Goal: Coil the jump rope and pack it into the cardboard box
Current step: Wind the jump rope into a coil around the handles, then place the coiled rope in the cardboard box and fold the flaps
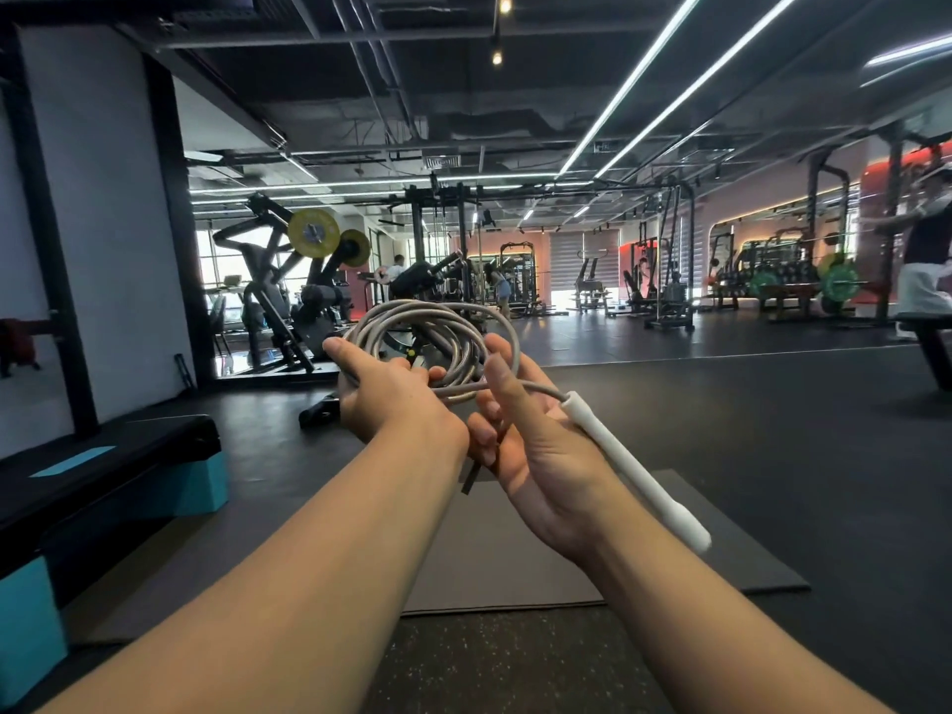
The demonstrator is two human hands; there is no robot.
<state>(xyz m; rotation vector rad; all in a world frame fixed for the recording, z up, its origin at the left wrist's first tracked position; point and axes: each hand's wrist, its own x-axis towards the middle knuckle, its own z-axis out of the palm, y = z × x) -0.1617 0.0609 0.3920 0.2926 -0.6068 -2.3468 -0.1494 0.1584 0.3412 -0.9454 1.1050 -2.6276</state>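
Note:
The grey jump rope (432, 327) is wound into several loops held up in front of me. My left hand (391, 394) grips the bottom of the coil, forefinger stretched out along it. My right hand (536, 450) is palm up beside it, with the rope's free end running over its fingers. The white handle (639, 476) on that end lies along the outer edge of my right palm and wrist. A dark strip, maybe the other handle, hangs below between the hands. No cardboard box is in view.
A grey mat (515, 553) lies on the black floor under my arms. A black and teal step platform (118, 481) stands at the left. Weight machines (293, 280) and racks fill the back. A person (927, 260) stands at the far right by a bench.

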